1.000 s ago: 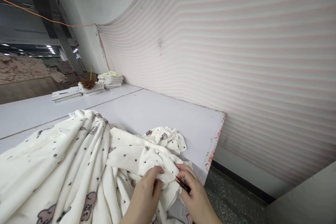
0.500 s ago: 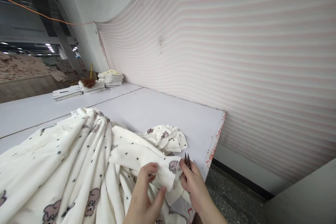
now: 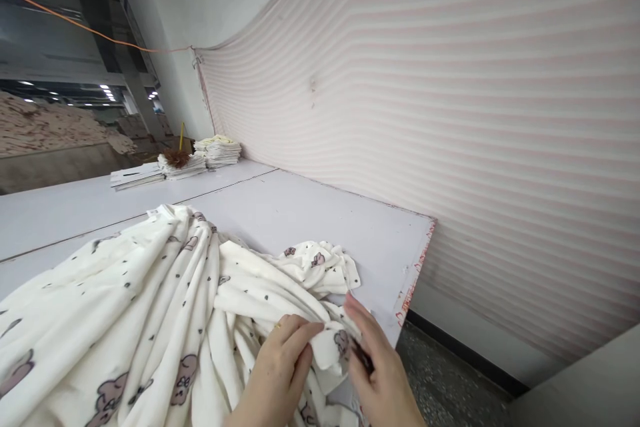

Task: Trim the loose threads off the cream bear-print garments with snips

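A large white fleece blanket point(image 3: 150, 307) printed with small hearts and pink-grey animals lies bunched on a white table point(image 3: 310, 213). My left hand point(image 3: 275, 373) pinches a fold of the blanket near its edge, fingers closed on the cloth. My right hand point(image 3: 380, 373) is beside it at the same fold, fingers partly curled around small dark thread snips point(image 3: 363, 357), whose blades are mostly hidden by the hand. The two hands are almost touching at the table's near right corner.
A striped pale pink fabric sheet point(image 3: 450, 113) hangs along the wall to the right. Stacks of folded cloth point(image 3: 217, 150) and flat sheets point(image 3: 137, 175) lie at the table's far end. The table's right edge point(image 3: 417, 267) drops to a dark speckled floor point(image 3: 450, 387).
The snips pointed upward half a second ago; now they are tucked down in my right hand. My left hand has shifted its pinch along the blanket fold. The view has panned slightly.
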`<act>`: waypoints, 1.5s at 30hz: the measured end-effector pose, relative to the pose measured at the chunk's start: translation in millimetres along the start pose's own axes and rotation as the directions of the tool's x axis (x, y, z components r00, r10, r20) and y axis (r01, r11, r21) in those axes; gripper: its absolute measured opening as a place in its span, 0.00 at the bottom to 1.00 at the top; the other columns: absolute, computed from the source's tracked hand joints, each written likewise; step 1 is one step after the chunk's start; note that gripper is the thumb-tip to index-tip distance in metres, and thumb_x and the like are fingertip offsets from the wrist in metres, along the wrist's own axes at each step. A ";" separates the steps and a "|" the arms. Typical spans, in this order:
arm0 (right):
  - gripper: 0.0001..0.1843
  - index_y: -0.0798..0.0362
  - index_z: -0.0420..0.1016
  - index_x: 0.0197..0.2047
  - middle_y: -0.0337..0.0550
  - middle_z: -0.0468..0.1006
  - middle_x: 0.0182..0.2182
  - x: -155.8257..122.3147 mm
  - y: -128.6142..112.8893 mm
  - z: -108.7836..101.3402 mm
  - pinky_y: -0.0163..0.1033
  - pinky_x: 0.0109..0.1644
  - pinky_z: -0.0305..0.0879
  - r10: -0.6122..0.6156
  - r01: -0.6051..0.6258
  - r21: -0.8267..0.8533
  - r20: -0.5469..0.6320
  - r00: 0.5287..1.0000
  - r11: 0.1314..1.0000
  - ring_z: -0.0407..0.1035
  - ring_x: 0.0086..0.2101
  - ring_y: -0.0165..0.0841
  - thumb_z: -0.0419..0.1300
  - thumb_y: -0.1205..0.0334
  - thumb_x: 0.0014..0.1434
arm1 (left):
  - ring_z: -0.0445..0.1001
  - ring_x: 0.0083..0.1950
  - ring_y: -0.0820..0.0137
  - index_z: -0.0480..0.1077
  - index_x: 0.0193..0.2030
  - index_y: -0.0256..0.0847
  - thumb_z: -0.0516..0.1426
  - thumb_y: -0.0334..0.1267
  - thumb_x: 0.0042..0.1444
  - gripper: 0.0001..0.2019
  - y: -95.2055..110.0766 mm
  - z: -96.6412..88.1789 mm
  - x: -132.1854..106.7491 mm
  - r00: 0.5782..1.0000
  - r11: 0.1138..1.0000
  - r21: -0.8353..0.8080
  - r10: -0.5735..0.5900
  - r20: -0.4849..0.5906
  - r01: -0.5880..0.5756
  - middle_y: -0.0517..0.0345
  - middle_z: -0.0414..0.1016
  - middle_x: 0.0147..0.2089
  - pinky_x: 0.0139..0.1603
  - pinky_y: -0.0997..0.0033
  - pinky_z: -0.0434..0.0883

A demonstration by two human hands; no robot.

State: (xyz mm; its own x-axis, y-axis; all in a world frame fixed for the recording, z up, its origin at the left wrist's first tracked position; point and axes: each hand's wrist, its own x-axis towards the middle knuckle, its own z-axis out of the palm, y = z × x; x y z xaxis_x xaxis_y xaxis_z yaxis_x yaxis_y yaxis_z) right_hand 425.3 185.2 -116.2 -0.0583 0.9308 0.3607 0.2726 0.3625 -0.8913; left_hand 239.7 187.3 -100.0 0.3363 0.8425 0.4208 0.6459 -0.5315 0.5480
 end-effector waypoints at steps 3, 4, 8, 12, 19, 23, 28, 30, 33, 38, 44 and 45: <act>0.25 0.45 0.74 0.50 0.44 0.73 0.54 -2.5 -6.7 5.3 0.40 0.47 0.67 -0.102 0.116 -0.121 0.118 0.988 0.986 0.71 0.47 0.40 0.52 0.72 0.50 | 0.74 0.44 0.62 0.64 0.50 0.46 0.50 0.33 0.63 0.10 5.4 -12.1 4.5 0.997 0.998 0.010 -0.065 0.053 0.065 0.54 0.74 0.42 0.44 0.64 0.72; 0.20 0.47 0.75 0.45 0.44 0.77 0.46 -1.5 -7.0 8.3 0.39 0.44 0.67 -0.063 0.073 -0.088 0.106 0.992 0.993 0.73 0.42 0.38 0.52 0.71 0.52 | 0.74 0.45 0.62 0.63 0.48 0.46 0.50 0.34 0.63 0.08 7.4 -14.1 3.8 0.996 0.996 -0.005 -0.089 0.028 0.090 0.53 0.73 0.44 0.44 0.64 0.71; 0.09 0.51 0.73 0.36 0.36 0.74 0.23 2.2 1.8 21.9 0.32 0.27 0.63 0.313 -0.304 0.339 0.029 0.949 0.891 0.68 0.24 0.31 0.57 0.55 0.58 | 0.68 0.53 0.58 0.62 0.42 0.45 0.50 0.35 0.62 0.03 14.5 -3.9 -12.7 0.978 0.999 -0.005 -0.052 -0.201 0.052 0.47 0.61 0.55 0.48 0.59 0.69; 0.14 0.52 0.71 0.39 0.23 0.53 0.10 -5.0 9.1 29.2 0.28 0.15 0.34 0.570 -0.572 0.566 0.206 0.796 0.594 0.38 0.12 0.21 0.60 0.50 0.56 | 0.62 0.55 0.49 0.61 0.45 0.42 0.57 0.34 0.50 0.15 16.2 21.2 -33.5 0.939 0.979 0.203 0.081 -0.334 -0.013 0.43 0.60 0.53 0.50 0.51 0.66; 0.02 0.50 0.69 0.36 0.38 0.74 0.28 -7.4 -4.9 2.3 0.32 0.32 0.65 0.148 -0.149 0.008 0.046 0.988 0.989 0.69 0.30 0.32 0.55 0.63 0.59 | 0.67 0.45 0.62 0.60 0.43 0.43 0.46 0.18 0.45 0.20 13.3 15.3 -36.9 0.968 0.990 0.075 0.132 -0.213 -0.118 0.50 0.64 0.44 0.43 0.65 0.69; 0.11 0.48 0.69 0.46 0.44 0.75 0.39 -16.2 -17.5 -21.0 0.33 0.29 0.68 -0.052 0.083 -0.401 0.089 0.995 0.912 0.73 0.33 0.35 0.54 0.65 0.60 | 0.66 0.45 0.63 0.60 0.41 0.42 0.45 0.16 0.45 0.20 12.0 9.8 -36.5 0.966 0.983 0.039 0.182 -0.185 -0.178 0.50 0.65 0.45 0.44 0.65 0.68; 0.13 0.47 0.70 0.51 0.41 0.78 0.38 -30.7 -31.1 -34.6 0.31 0.29 0.70 -0.062 0.222 -0.484 0.323 0.944 0.846 0.76 0.32 0.33 0.55 0.61 0.63 | 0.65 0.46 0.63 0.61 0.40 0.41 0.46 0.16 0.49 0.17 12.1 13.4 -37.1 0.955 0.985 0.025 0.172 -0.240 -0.172 0.50 0.65 0.45 0.45 0.64 0.65; 0.11 0.47 0.72 0.48 0.41 0.79 0.36 -33.5 -31.0 -32.6 0.32 0.29 0.69 -0.072 0.276 -0.530 0.373 0.925 0.802 0.76 0.31 0.34 0.54 0.60 0.64 | 0.65 0.46 0.63 0.61 0.40 0.41 0.46 0.16 0.46 0.19 11.9 13.5 -37.4 0.957 0.986 0.027 0.163 -0.240 -0.162 0.51 0.65 0.45 0.45 0.63 0.65; 0.10 0.47 0.73 0.46 0.40 0.79 0.33 -35.6 -27.3 -25.5 0.35 0.27 0.68 -0.116 0.340 -0.596 0.381 0.917 0.728 0.76 0.28 0.36 0.54 0.59 0.64 | 0.65 0.44 0.64 0.60 0.39 0.41 0.46 0.15 0.41 0.21 11.0 12.4 -37.8 0.961 0.986 0.050 0.165 -0.221 -0.157 0.52 0.65 0.43 0.44 0.64 0.65; 0.11 0.48 0.73 0.45 0.40 0.79 0.31 -37.9 -22.6 -16.3 0.38 0.28 0.68 -0.185 0.375 -0.613 0.351 0.918 0.696 0.76 0.27 0.37 0.52 0.58 0.65 | 0.66 0.43 0.64 0.60 0.38 0.42 0.46 0.15 0.41 0.21 9.6 13.4 -37.4 0.965 0.989 0.055 0.146 -0.218 -0.137 0.53 0.65 0.42 0.43 0.66 0.66; 0.12 0.48 0.73 0.48 0.41 0.80 0.33 -39.3 -22.6 -20.2 0.34 0.30 0.70 -0.176 0.313 -0.571 0.283 0.943 0.759 0.77 0.30 0.35 0.51 0.60 0.66 | 0.67 0.43 0.64 0.60 0.38 0.43 0.47 0.16 0.43 0.19 9.3 12.9 -35.7 0.967 0.993 0.051 0.112 -0.230 -0.103 0.53 0.65 0.41 0.41 0.66 0.67; 0.12 0.48 0.72 0.49 0.41 0.80 0.34 -39.1 -23.7 -21.0 0.34 0.31 0.70 -0.168 0.313 -0.552 0.298 0.940 0.773 0.77 0.30 0.35 0.52 0.60 0.65 | 0.67 0.43 0.64 0.60 0.38 0.43 0.47 0.16 0.43 0.19 9.4 12.6 -35.3 0.967 0.994 0.052 0.109 -0.230 -0.099 0.54 0.65 0.41 0.41 0.66 0.68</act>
State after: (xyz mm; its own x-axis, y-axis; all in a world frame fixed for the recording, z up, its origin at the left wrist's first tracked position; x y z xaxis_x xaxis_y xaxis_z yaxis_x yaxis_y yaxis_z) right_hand 441.3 139.2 -103.5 -0.3865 0.8274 0.4074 0.7224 0.5462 -0.4240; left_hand 242.5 153.6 -118.8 0.2378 0.7368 0.6329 0.6442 -0.6073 0.4650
